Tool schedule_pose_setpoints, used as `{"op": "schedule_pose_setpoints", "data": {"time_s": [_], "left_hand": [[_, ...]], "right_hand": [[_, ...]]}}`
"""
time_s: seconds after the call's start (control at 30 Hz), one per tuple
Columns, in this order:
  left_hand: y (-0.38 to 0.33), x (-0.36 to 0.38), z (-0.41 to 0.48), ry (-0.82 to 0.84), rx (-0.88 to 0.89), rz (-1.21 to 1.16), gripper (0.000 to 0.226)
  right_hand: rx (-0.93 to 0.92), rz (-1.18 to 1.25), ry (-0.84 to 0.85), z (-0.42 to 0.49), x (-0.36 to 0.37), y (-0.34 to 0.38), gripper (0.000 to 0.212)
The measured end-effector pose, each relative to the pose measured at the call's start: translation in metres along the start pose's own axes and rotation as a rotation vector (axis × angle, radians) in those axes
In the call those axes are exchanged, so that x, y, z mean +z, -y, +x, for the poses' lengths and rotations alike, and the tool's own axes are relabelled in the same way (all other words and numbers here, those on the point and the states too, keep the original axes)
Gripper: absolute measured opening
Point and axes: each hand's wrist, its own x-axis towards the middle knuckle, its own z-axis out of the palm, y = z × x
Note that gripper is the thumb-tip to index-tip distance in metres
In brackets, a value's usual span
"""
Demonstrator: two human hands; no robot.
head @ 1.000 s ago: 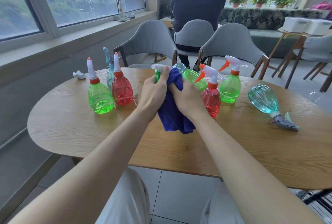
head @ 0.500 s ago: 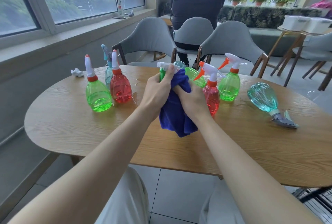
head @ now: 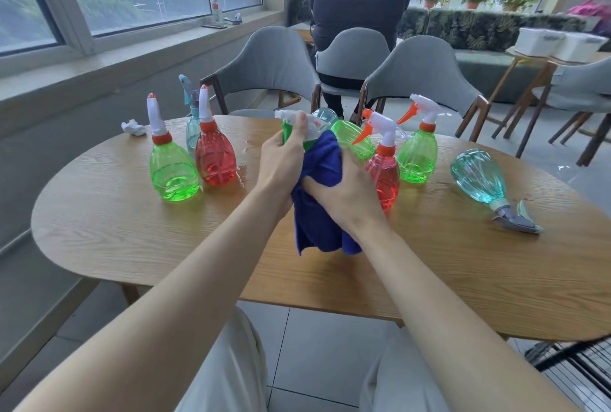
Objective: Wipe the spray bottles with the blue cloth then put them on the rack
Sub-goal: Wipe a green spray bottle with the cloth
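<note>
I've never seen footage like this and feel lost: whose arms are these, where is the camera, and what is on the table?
No machine here: the camera sits on a person's head, looking forward and down, so the arms are the wearer's own. The left hand has its grip on a spray bottle by its white trigger top, while the right hand presses a blue cloth around its body. On the wooden table more spray bottles stand, green, red and teal; a teal bottle lies on its side at right. A crumpled white tissue lies far left. Another person sits behind, back turned.
</note>
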Motion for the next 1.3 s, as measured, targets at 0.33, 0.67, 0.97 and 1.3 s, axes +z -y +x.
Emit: {"op": "schedule_pose_setpoints", "data": {"time_s": [0.33,0.67,0.97,1.3], "left_hand": [[0.005,-0.009,0.007,0.183,0.011,-0.176,0.044],[0.025,0.002,0.021,-0.211,-0.073,-0.251,0.051],[0.039,0.002,0.018,-0.21,0.112,-0.049,0.047],[0.032,0.008,0.01,0.083,0.144,-0.002,0.04]], "right_hand": [[0.477,0.637,0.297,0.006,-0.024,-0.006,0.041],[0.465,0.671,0.016,0.001,-0.004,0.0,0.019],[0.383,0.583,0.031,0.004,-0.006,0.004,0.022],[0.378,0.594,-0.041,0.009,-0.005,0.001,0.028]]}}
